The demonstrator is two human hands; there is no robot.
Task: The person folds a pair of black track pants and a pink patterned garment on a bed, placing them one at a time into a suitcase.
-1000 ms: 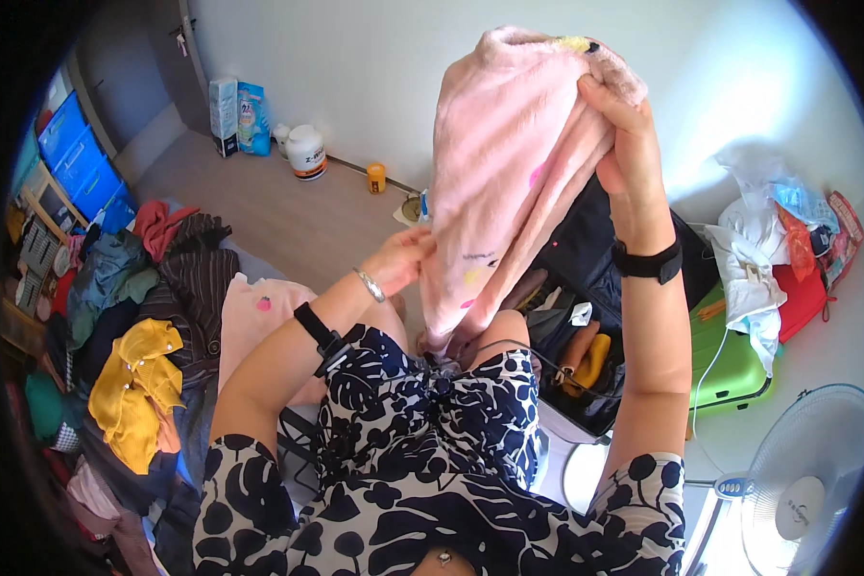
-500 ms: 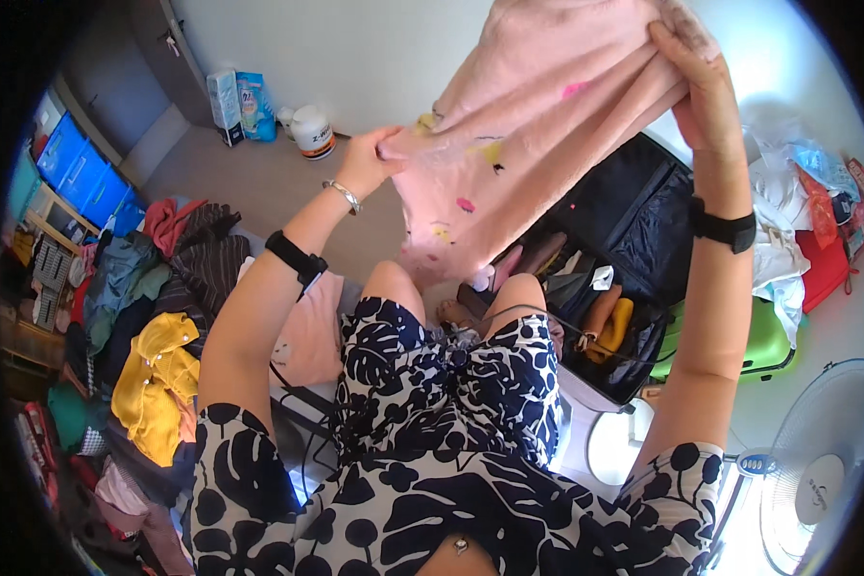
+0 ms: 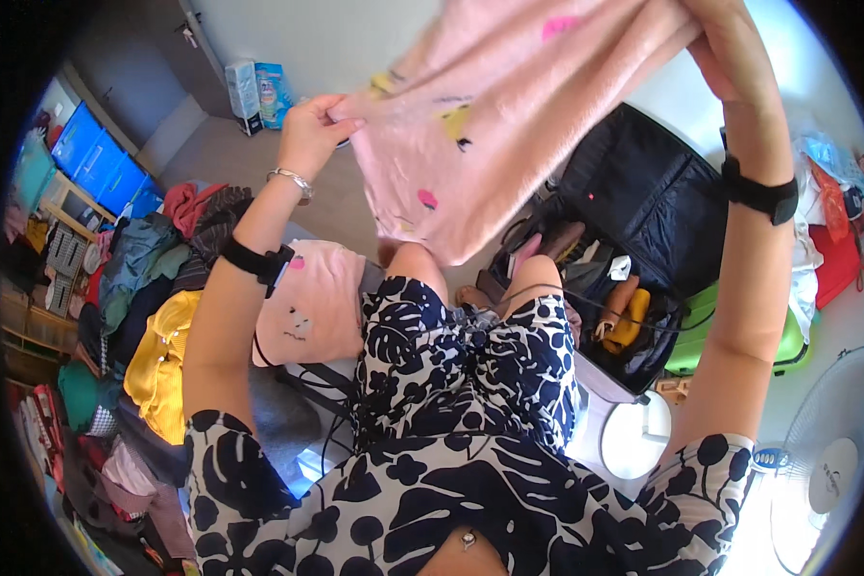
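A soft pink fleece cloth (image 3: 509,125) with pink and yellow printed figures hangs stretched between my raised hands; its top runs out of view, and whether it is a garment cannot be told. My left hand (image 3: 315,132) pinches its left edge between thumb and fingers. Higher up, at the top right, my right hand (image 3: 725,43) is closed on the gathered other side, partly cut off by the picture's edge. The lower end falls just beyond my knees. Beside my left thigh lies a folded pink cloth (image 3: 312,312) with a similar print.
An open black suitcase (image 3: 624,197) with packed items lies ahead right, near a green case (image 3: 701,326). Heaped clothes, with a yellow knit garment (image 3: 163,365), fill the left. A fan (image 3: 835,470) stands at lower right. Blue drawers (image 3: 96,158) stand far left.
Both hands have moved apart, the left one to the left and slightly up, the right one up and right, spreading the pink cloth wider. The folded pink cloth shows more fully.
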